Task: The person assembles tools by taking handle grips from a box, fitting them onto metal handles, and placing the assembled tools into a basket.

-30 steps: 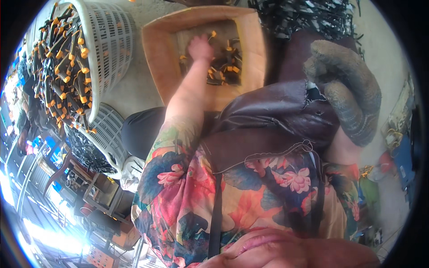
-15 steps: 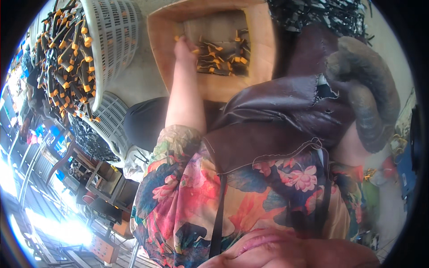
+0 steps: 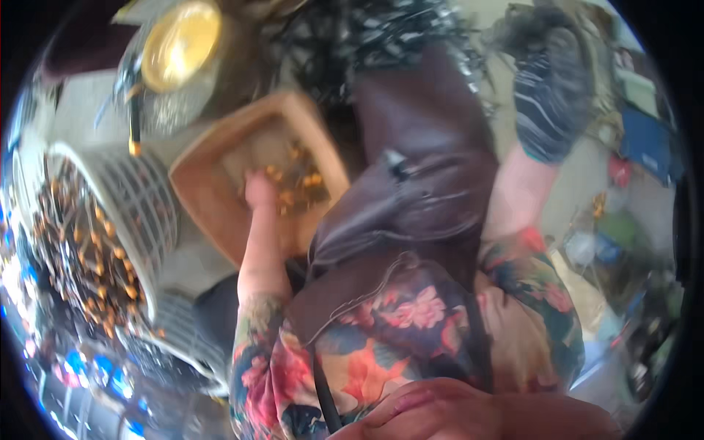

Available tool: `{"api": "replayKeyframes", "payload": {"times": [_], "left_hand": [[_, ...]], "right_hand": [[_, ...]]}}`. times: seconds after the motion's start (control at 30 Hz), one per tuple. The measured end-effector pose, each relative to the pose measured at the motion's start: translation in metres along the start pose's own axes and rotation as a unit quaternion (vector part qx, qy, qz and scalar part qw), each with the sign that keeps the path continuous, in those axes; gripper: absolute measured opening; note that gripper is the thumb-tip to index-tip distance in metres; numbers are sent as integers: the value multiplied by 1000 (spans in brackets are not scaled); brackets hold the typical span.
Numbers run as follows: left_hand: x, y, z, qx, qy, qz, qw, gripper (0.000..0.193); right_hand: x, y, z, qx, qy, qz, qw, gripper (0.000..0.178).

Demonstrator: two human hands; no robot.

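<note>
My bare left hand [image 3: 260, 189] reaches into an orange-brown box [image 3: 207, 213], over small pieces with black and orange parts [image 3: 312, 180] lying in it. The picture is smeared, so its fingers and anything in them cannot be made out. My right hand [image 3: 551, 103], in a dark grey glove with pale stripes, is raised out to the far right. Its fingers are blurred too. A dark brown apron [image 3: 418, 198] with a torn spot covers my lap between the two hands.
Left of the box, a pale slatted basket [image 3: 139, 198] is full of similar black-and-orange pieces [image 3: 92, 242]. Another basket [image 3: 180, 315] stands below it. Black and silvery strips [image 3: 381, 44] are heaped beyond the apron. A round yellow thing [image 3: 183, 45] is at the far left.
The whole view has swung, moving the box left and lower and bringing the round yellow thing into sight. My left hand remains in the box. My gloved right hand has moved away from the apron.
</note>
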State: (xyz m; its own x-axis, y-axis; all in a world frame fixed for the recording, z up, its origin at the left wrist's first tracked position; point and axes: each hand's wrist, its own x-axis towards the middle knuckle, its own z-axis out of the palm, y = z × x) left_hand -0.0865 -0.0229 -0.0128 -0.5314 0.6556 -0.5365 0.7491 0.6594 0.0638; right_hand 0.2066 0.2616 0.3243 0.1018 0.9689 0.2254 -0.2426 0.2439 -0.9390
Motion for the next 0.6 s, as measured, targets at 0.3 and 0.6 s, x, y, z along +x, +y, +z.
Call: {"api": "replayKeyframes", "payload": {"times": [0.3,0.6], "left_hand": [[0,37,-72,-557,32,-52,829,23],[-88,69,-217,-782,-19,-27,622,19]], "right_hand": [[34,238,-171,-609,-224,13,761,28],[24,318,-63,-648,-473,-58,594,33]]}}
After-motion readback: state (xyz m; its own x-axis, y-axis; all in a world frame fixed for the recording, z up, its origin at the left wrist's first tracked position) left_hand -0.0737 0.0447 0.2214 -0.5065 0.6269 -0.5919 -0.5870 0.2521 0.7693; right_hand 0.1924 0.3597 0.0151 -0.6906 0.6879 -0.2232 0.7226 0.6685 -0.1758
